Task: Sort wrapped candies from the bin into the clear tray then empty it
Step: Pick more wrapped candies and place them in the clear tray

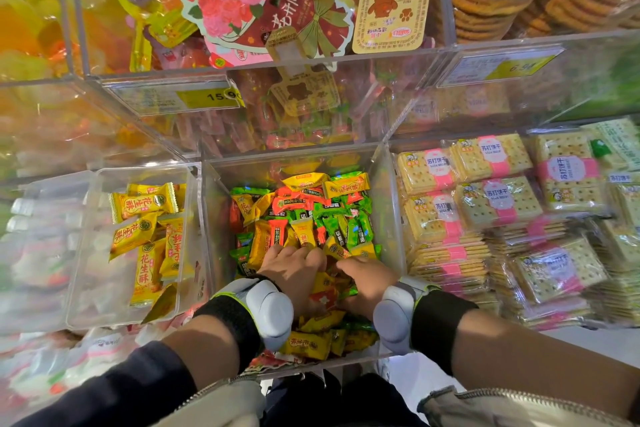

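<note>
Left hand (pixel 294 267) and right hand (pixel 367 279) rest among candies (pixel 311 215); tray (pixel 86 253) leftward.

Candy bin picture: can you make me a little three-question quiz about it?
1. True or false: the clear plastic tray holds only yellow wrapped candies.
2. Where are the left hand and right hand? A) inside the clear bin of yellow, green and orange candies B) inside the tray C) on a price label
3. Fill in: the square cracker packs beside the bin wear ___ bands.
Key: 1 true; 2 A; 3 pink.
</note>
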The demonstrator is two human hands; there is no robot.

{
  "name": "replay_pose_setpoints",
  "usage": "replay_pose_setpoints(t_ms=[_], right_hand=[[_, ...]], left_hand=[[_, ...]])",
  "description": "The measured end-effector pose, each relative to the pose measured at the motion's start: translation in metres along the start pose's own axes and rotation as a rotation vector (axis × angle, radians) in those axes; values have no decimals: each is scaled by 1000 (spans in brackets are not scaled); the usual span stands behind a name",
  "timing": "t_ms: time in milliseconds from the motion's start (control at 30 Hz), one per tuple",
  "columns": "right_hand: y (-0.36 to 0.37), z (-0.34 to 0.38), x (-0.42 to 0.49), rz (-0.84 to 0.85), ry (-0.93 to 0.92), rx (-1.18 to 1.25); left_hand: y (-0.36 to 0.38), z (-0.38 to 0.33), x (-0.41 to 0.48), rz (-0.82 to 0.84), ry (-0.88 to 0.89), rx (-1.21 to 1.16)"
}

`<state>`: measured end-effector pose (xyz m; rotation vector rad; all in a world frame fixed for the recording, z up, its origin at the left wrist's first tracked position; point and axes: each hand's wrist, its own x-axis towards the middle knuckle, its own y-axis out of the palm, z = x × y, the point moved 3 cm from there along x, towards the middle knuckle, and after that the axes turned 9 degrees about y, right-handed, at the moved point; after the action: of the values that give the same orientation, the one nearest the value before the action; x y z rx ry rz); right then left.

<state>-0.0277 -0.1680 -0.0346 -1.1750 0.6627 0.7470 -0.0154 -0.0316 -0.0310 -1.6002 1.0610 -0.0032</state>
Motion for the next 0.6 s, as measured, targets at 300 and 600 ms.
replay_pose_setpoints(t_ms=[300,600], right_hand=[[-1,-1,3,-9,9,37],[-1,-5,6,-4,50,172]], left_hand=[[0,3,-4,33,14,28],[-10,2,-8,40,45,-28]])
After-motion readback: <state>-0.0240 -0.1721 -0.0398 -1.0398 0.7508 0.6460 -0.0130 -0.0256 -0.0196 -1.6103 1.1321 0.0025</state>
